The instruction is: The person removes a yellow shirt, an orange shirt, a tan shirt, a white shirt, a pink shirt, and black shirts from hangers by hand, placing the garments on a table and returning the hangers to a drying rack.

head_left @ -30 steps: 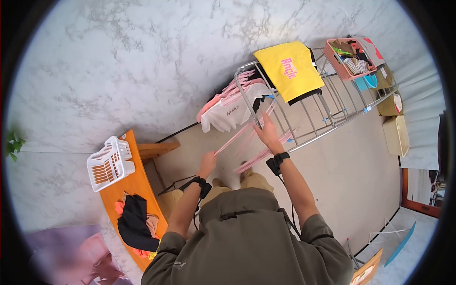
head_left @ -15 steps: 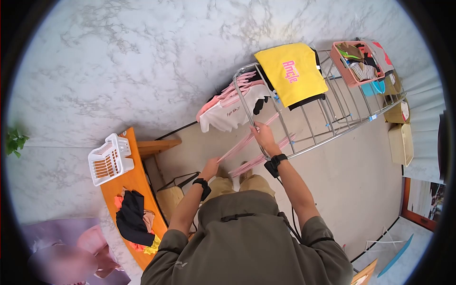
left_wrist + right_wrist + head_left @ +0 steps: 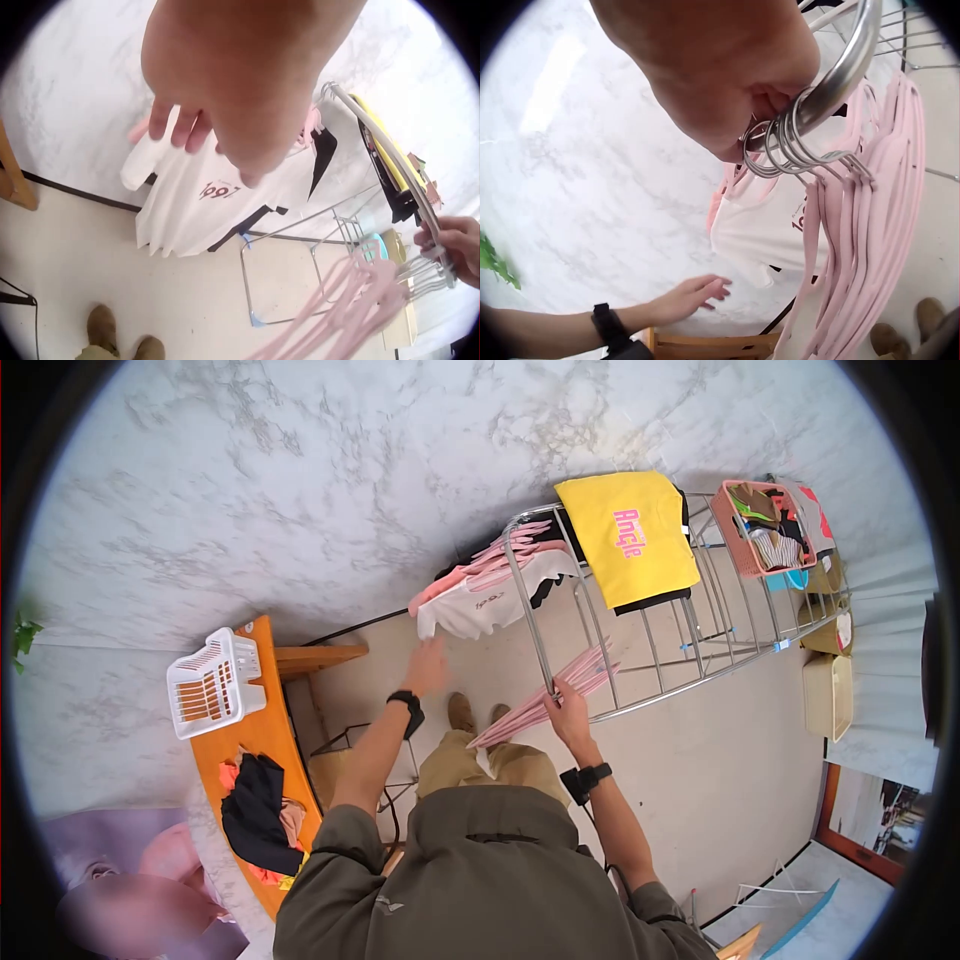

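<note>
My right hand [image 3: 568, 710] grips the end rail [image 3: 832, 94] of the metal drying rack at its near corner. Right beside its fingers, the wire hooks of several pink hangers [image 3: 870, 217] hang on that rail, bunched together. Holding nothing, my left hand [image 3: 428, 668] reaches forward over the floor with its fingers loosely bent. In the left wrist view it overlaps a white shirt [image 3: 187, 210] with a red 1997 print. That shirt hangs at the rack's far left on pink hangers, next to a coral garment [image 3: 440, 588].
A folded yellow shirt [image 3: 640, 545] and a pink basket [image 3: 752, 563] of clothes lie on the rack [image 3: 655, 700]. At left, an orange table [image 3: 220, 750] carries a white plastic basket [image 3: 215, 685] and a black garment [image 3: 257, 815]. Cream bins [image 3: 828, 695] stand at the right.
My left hand has let go of the pink hangers and moved up and left towards the white shirt. My right hand has shifted down the end rail, and the hangers hang bunched beside it.
</note>
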Tool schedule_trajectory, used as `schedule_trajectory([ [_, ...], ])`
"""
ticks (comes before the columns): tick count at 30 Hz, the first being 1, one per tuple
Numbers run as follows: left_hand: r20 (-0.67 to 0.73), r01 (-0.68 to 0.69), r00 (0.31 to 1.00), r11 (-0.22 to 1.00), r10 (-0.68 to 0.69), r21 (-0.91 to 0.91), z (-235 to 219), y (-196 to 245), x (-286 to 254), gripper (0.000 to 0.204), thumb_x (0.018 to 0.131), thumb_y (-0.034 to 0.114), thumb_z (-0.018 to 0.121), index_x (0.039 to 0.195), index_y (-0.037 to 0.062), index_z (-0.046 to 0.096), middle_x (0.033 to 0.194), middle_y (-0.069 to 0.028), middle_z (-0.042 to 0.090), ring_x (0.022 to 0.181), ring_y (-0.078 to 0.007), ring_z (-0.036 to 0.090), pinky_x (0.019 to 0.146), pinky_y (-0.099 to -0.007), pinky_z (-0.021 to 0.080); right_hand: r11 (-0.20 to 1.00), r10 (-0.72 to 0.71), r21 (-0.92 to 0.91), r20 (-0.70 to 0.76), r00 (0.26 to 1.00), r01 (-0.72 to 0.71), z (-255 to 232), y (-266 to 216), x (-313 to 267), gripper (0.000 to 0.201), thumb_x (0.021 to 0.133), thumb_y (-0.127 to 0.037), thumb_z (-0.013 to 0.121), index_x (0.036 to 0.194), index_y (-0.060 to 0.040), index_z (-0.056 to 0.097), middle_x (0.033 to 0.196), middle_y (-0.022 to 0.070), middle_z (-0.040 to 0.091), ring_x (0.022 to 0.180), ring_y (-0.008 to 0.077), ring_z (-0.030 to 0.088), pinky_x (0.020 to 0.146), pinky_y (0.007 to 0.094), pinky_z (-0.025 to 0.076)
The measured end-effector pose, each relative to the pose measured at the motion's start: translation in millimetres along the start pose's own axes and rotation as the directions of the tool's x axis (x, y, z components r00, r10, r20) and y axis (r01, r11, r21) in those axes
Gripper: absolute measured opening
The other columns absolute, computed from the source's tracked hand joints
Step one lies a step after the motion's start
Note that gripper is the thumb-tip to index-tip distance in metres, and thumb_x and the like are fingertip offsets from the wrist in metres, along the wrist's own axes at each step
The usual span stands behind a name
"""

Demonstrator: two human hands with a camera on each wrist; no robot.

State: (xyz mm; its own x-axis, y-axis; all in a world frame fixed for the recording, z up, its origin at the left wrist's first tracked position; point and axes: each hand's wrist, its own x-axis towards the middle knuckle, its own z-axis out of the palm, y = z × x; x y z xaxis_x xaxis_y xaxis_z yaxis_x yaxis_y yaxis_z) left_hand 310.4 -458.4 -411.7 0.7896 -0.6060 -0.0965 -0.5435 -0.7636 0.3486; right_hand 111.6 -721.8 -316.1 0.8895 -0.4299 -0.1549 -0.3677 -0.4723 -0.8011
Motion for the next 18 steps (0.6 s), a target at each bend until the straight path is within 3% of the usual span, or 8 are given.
schedule_trajectory([
  [2, -0.086, -0.008, 0.996, 1.000, 0.009, 0.017, -9, -3, 37, 0.056, 0.075, 0.012, 0.064, 0.125, 0.0013, 0.042, 0.114, -0.0200, 0.050, 0.102, -0.0374, 0.052, 0.083, -0.0448, 0.045, 0.992, -0.107, -0.073, -0.051, 0.993, 0.103, 3, 5, -2, 0.034, 0.079, -0.011, 0.063, 0.108, 0.0066, 0.058, 0.101, 0.0275, 0.060, 0.103, 0.0439, 0.055, 0.088, 0.0442, 0.045],
  [3, -0.162, 0.000, 0.987, 0.999, 0.006, 0.039, -8, -5, 52, 0.058, 0.074, 0.011, 0.065, 0.126, 0.0009, 0.041, 0.116, -0.0198, 0.048, 0.104, -0.0377, 0.050, 0.086, -0.0459, 0.043, 0.998, -0.042, -0.043, -0.008, 0.999, 0.042, 0, 0, -2, 0.033, 0.079, -0.010, 0.063, 0.108, 0.0063, 0.058, 0.107, 0.0282, 0.058, 0.110, 0.0457, 0.049, 0.094, 0.0471, 0.041],
  [5, -0.242, 0.008, 0.970, 0.999, 0.004, 0.050, -3, -6, 75, 0.060, 0.073, 0.010, 0.066, 0.126, 0.0005, 0.040, 0.118, -0.0197, 0.047, 0.107, -0.0379, 0.048, 0.088, -0.0470, 0.041, 0.995, -0.081, -0.059, -0.048, 0.996, 0.078, 1, -5, -1, 0.032, 0.079, -0.009, 0.063, 0.107, 0.0061, 0.058, 0.110, 0.0267, 0.057, 0.111, 0.0442, 0.049, 0.095, 0.0470, 0.040],
  [7, -0.203, 0.095, 0.976, 0.994, -0.082, 0.054, 0, 0, 89, 0.061, 0.074, 0.011, 0.068, 0.127, 0.0021, 0.040, 0.115, -0.0174, 0.048, 0.112, -0.0351, 0.045, 0.089, -0.0462, 0.040, 0.992, -0.104, -0.077, -0.091, 0.990, 0.097, -2, -16, -9, 0.031, 0.079, -0.008, 0.063, 0.106, 0.0059, 0.058, 0.113, 0.0253, 0.056, 0.112, 0.0427, 0.049, 0.095, 0.0468, 0.040],
  [10, -0.168, 0.199, 0.966, 0.980, -0.196, -0.001, -4, 1, 105, 0.057, 0.075, 0.016, 0.069, 0.124, 0.0015, 0.044, 0.121, -0.0189, 0.045, 0.114, -0.0373, 0.043, 0.092, -0.0503, 0.036, 0.959, -0.250, -0.185, -0.197, 0.948, 0.214, -11, -47, -20, 0.028, 0.078, -0.005, 0.062, 0.105, 0.0028, 0.060, 0.115, 0.0210, 0.056, 0.114, 0.0388, 0.048, 0.096, 0.0447, 0.040],
  [14, -0.008, 0.174, 0.985, 0.985, -0.175, -0.012, 7, -10, 131, 0.043, 0.077, 0.021, 0.068, 0.112, 0.0005, 0.053, 0.114, -0.0204, 0.053, 0.109, -0.0383, 0.049, 0.088, -0.0482, 0.040, 0.971, -0.238, -0.017, -0.158, 0.958, 0.238, -8, -66, -29, 0.022, 0.078, -0.001, 0.060, 0.100, -0.0034, 0.063, 0.110, 0.0146, 0.059, 0.108, 0.0324, 0.054, 0.093, 0.0391, 0.043],
  [16, 0.178, 0.108, 0.981, 0.984, -0.082, -0.142, 27, -15, 140, 0.029, 0.081, 0.023, 0.063, 0.099, -0.0008, 0.059, 0.098, -0.0207, 0.061, 0.094, -0.0381, 0.057, 0.081, -0.0466, 0.044, 0.976, -0.216, -0.007, -0.145, 0.966, 0.217, -2, -72, -29, 0.022, 0.078, 0.001, 0.059, 0.100, -0.0018, 0.062, 0.107, 0.0149, 0.059, 0.102, 0.0337, 0.055, 0.091, 0.0392, 0.044],
  [18, 0.170, 0.137, 0.981, 0.953, -0.092, -0.271, 54, -7, 128, 0.026, 0.084, 0.018, 0.060, 0.099, -0.0036, 0.057, 0.092, -0.0263, 0.062, 0.090, -0.0417, 0.059, 0.078, -0.0469, 0.046, 0.979, -0.201, -0.007, -0.167, 0.965, 0.202, 7, -79, -27, 0.017, 0.080, 0.000, 0.058, 0.097, -0.0010, 0.062, 0.100, 0.0151, 0.061, 0.096, 0.0331, 0.057, 0.086, 0.0382, 0.046],
])
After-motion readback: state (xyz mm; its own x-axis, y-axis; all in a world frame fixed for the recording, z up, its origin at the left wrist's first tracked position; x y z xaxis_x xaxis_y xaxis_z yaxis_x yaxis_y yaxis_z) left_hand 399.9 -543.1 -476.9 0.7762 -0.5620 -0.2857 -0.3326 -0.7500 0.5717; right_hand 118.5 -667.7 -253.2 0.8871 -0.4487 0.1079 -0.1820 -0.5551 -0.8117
